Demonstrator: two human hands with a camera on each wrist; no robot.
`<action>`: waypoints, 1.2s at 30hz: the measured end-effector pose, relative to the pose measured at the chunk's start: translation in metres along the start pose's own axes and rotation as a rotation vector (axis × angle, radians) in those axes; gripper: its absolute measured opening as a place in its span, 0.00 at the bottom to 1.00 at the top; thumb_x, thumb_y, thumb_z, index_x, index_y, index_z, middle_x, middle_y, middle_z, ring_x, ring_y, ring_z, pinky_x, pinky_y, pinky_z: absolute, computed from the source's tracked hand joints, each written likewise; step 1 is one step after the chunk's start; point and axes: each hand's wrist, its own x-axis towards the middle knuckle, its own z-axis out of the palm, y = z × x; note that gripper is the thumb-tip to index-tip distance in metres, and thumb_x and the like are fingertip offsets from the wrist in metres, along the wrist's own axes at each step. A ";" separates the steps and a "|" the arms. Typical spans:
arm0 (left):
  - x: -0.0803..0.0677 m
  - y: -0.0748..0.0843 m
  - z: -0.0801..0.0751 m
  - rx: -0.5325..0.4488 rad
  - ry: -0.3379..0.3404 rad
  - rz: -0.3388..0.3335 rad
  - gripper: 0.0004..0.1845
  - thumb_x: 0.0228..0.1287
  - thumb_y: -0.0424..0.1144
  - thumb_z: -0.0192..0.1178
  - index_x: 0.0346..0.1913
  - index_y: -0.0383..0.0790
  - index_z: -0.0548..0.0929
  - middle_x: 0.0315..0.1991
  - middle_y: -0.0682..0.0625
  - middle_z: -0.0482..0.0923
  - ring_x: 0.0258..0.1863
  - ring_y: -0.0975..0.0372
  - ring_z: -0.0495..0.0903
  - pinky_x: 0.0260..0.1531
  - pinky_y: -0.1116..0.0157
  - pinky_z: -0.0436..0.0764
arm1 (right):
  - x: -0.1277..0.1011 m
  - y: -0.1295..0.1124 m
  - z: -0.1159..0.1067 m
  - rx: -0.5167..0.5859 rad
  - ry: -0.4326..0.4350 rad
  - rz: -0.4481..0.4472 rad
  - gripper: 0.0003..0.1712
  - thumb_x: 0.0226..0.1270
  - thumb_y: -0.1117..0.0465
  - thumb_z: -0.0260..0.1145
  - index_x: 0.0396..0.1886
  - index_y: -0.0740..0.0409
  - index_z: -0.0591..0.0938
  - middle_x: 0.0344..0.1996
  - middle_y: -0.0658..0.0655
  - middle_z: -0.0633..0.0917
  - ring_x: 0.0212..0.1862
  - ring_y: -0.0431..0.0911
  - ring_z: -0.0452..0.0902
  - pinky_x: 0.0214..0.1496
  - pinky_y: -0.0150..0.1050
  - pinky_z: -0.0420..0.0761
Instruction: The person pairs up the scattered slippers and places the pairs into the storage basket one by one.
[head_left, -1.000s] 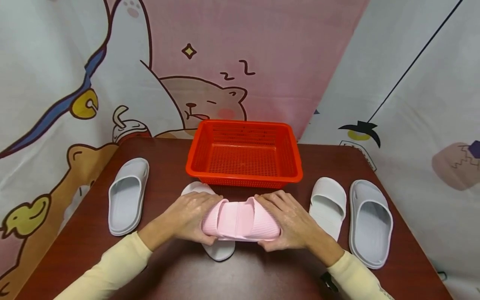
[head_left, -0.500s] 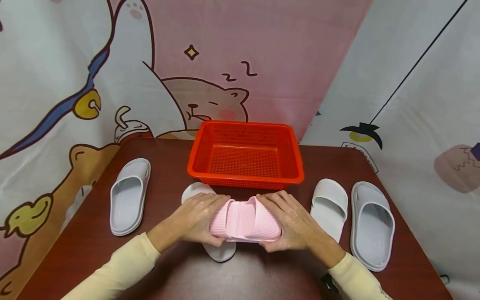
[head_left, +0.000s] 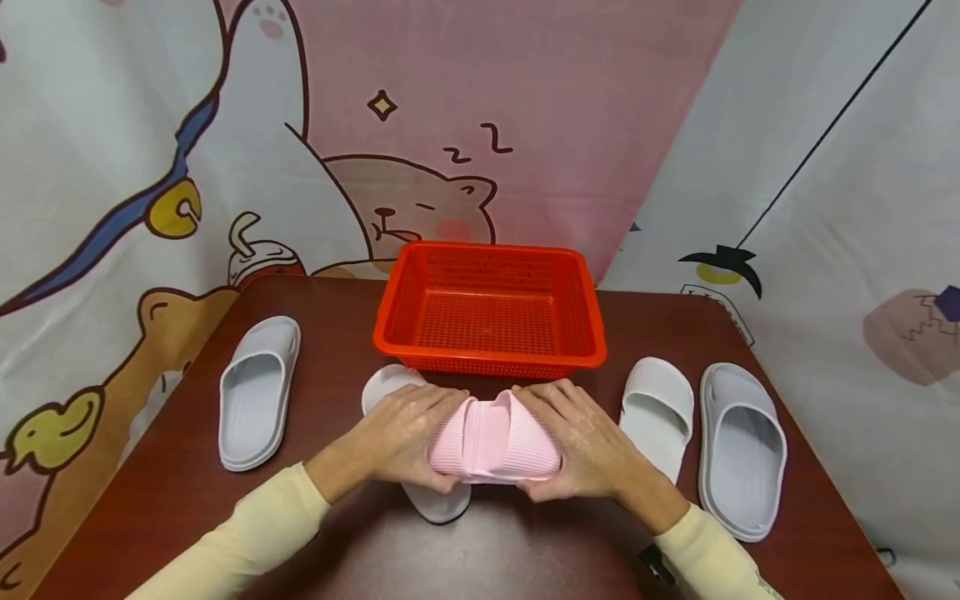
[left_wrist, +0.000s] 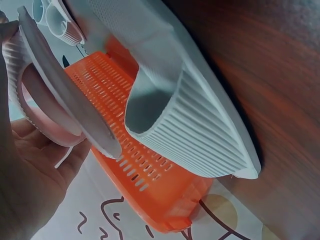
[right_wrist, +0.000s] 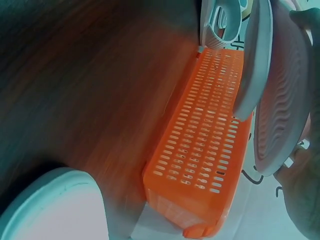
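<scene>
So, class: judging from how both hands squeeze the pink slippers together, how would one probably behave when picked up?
Probably soft and springy: the pink slippers look thick and foam-like under the left hand and right hand. Likely light for their size, since fingers alone hold them above the table. The ribbed straps should give decent grip.

Head view: high, facing forward and down across the table (head_left: 525, 550) toward the backdrop (head_left: 525, 100); whole scene in frame, at mid range. Left wrist view: low, very near, rolled sideways, facing along the tabletop past a white slipper (left_wrist: 195, 125) to the basket (left_wrist: 150, 165). Right wrist view: low, close, likewise rolled, facing the basket wall. Shared by all three: basket, pink slippers (head_left: 491, 437), table.
</scene>
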 end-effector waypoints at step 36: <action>0.006 0.016 0.008 0.016 0.021 0.025 0.57 0.29 0.71 0.72 0.62 0.33 0.78 0.54 0.46 0.82 0.52 0.56 0.80 0.58 0.58 0.76 | -0.001 -0.008 0.014 0.054 0.041 -0.024 0.66 0.33 0.35 0.80 0.74 0.61 0.69 0.57 0.55 0.75 0.55 0.48 0.71 0.56 0.46 0.76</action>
